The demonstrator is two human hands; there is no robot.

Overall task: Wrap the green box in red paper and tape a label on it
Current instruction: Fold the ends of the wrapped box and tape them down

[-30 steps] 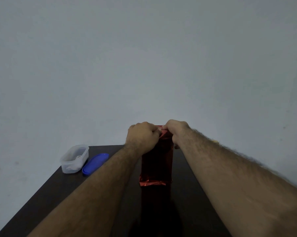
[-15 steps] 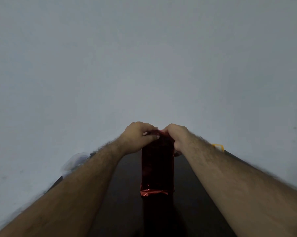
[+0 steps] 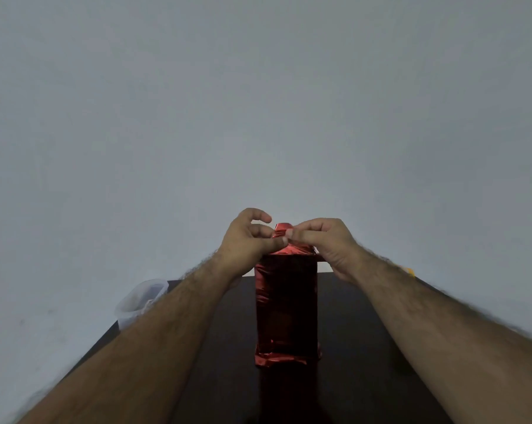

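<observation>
A tall box wrapped in shiny red paper (image 3: 286, 307) stands upright on the dark table (image 3: 365, 347); no green shows. Its bottom end is folded and crumpled against the tabletop. At the top, a small red paper flap (image 3: 281, 229) sticks up. My left hand (image 3: 247, 243) sits at the top left of the box, thumb and fingertips pinching the flap. My right hand (image 3: 325, 243) is at the top right, its fingertips pinching the same flap from the other side. No label or tape is in view.
A clear plastic container (image 3: 140, 301) stands at the table's far left corner, partly behind my left forearm. A small yellow object (image 3: 409, 272) peeks out behind my right forearm. A plain grey wall rises right behind the table.
Both hands have loosened from fists closed over the box top to fingertip pinches on a raised flap. The view has shifted, and the blue lid by the container is hidden.
</observation>
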